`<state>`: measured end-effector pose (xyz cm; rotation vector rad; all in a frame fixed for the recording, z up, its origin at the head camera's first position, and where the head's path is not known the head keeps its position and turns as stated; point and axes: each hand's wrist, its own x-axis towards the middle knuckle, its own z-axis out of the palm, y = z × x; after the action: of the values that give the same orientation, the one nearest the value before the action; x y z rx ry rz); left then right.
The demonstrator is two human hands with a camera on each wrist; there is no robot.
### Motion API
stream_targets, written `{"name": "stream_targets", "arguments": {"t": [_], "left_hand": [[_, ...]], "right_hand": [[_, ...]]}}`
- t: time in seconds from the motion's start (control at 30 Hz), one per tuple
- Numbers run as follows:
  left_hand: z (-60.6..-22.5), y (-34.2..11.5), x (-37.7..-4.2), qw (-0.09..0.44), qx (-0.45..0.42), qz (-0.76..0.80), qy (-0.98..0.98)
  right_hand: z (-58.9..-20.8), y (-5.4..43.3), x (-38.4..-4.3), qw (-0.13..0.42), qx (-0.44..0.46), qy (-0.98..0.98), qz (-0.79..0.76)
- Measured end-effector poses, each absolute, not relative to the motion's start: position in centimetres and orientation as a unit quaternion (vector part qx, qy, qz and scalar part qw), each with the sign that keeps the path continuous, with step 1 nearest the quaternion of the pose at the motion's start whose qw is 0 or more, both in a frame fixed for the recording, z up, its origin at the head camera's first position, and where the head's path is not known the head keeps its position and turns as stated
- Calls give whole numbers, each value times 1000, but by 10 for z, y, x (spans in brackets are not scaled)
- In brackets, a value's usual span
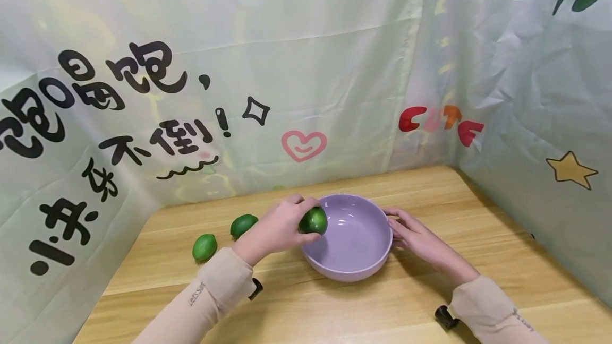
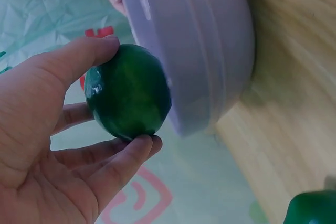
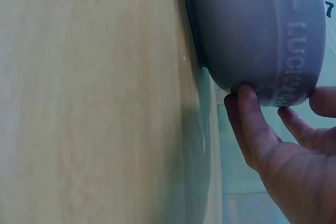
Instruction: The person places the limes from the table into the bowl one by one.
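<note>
My left hand [image 1: 282, 227] holds a glossy green lime [image 1: 314, 221] between thumb and fingertips, at the left rim of a lilac bowl [image 1: 351, 240]. In the left wrist view, the held lime [image 2: 131, 93] overlaps the bowl's outer wall [image 2: 205, 51]. On the bowl's opposite side, my right hand [image 1: 416, 238] rests its fingertips against the outer wall. The right wrist view shows those fingers [image 3: 254, 119] fairly straight and spread below raised lettering, with the thumb tip by the rim. The bowl stands upright, its visible inside bare.
Two more green limes, a lighter one [image 1: 204, 248] and a darker one [image 1: 243, 226], lie on the wooden table [image 1: 306, 312] left of the bowl. Printed cloth walls [image 1: 311, 84] enclose the table's back and sides.
</note>
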<state>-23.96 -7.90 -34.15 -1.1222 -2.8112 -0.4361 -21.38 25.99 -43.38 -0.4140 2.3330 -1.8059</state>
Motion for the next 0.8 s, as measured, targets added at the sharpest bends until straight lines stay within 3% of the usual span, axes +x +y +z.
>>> {"name": "stream_targets", "arguments": {"t": [0.8], "left_hand": [[-362,-40,-247,-30,-392,-65,-917]], "right_hand": [[-433,262,-215,90,-141,775,-609]]}}
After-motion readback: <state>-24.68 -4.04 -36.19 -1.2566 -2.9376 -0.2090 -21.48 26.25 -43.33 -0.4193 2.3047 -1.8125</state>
